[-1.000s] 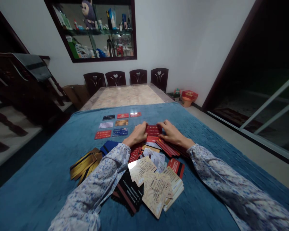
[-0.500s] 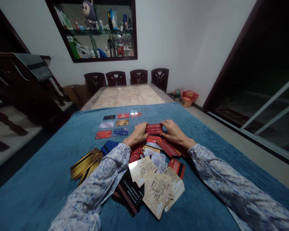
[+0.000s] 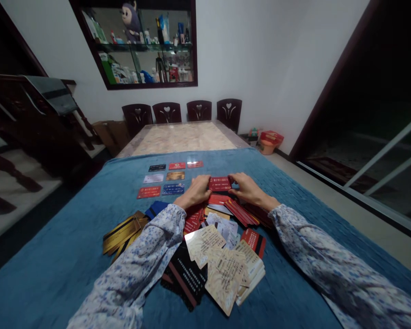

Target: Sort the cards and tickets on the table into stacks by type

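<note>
A red card with pale lettering is held by its two short edges, between my left hand and my right hand. The fingers of both hands are pinched on it. Just below lie more red cards, fanned, partly under my right hand. Nearer to me spreads a loose pile: cream cards, black cards, silver cards and a red card with a black stripe. Gold cards and blue cards lie beside my left forearm, which hides part of them.
Beyond my left hand, several single cards lie in rows, among them a blue card, a gold card and a black card. A blue cloth covers the near table. Chairs stand behind the bare marble top.
The camera view has shifted slightly, so the whole scene sits a little lower and further right. Both hands keep hold of the same red card, with hardly any movement.
</note>
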`<state>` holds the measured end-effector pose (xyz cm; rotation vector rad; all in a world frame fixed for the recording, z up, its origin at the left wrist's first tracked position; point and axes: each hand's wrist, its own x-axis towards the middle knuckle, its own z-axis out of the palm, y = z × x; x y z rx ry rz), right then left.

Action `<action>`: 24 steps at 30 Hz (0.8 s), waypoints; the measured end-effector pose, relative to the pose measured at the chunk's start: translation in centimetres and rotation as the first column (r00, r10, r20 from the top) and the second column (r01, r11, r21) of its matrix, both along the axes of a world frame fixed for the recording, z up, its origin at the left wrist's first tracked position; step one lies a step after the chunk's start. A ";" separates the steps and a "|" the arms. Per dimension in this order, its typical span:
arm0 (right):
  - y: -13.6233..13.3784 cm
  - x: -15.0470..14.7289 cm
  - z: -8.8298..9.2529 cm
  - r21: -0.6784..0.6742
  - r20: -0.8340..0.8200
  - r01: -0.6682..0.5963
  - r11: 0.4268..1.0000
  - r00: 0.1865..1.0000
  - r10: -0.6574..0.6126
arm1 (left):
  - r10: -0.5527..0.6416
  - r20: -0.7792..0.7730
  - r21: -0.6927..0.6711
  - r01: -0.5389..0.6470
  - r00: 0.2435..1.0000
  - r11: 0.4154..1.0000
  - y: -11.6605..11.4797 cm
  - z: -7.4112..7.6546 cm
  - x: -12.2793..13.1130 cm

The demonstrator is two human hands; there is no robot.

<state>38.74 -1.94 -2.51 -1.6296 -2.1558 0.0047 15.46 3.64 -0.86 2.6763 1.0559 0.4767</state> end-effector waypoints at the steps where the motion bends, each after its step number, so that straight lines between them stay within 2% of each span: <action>1: 0.0 -0.1 0.3 -0.012 0.014 -0.010 1.000 1.000 0.010 | -0.001 -0.018 0.010 0.001 1.000 1.000 0.0 0.1 -0.2; 12: 2.4 -1.5 2.6 -0.039 0.115 -0.085 0.996 0.989 0.089 | 0.018 -0.121 0.085 -0.008 0.993 0.996 2.0 1.9 -2.0; 24: 6.6 -3.9 4.9 -0.097 0.173 -0.131 0.987 0.974 0.146 | 0.048 -0.155 0.110 -0.031 0.987 0.993 7.0 2.4 -4.3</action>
